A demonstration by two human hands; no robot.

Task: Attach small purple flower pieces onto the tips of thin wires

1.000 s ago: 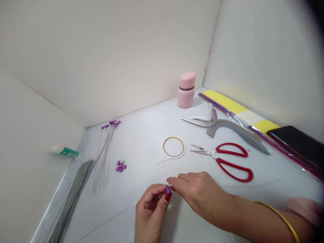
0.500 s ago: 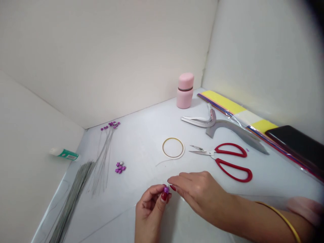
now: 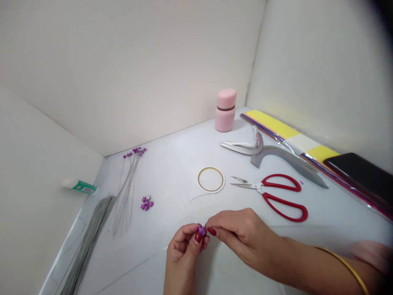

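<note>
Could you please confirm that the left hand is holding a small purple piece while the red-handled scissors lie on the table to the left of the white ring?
Not quite: the head view shows the red-handled scissors to the right of the white ring; the left hand is holding a small purple piece.

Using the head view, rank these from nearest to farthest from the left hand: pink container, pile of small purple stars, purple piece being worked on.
From the left hand:
1. Purple piece: held at its fingertips.
2. Pile of small purple stars: on the table, ahead and to the left.
3. Pink container: standing near the back wall.
</note>
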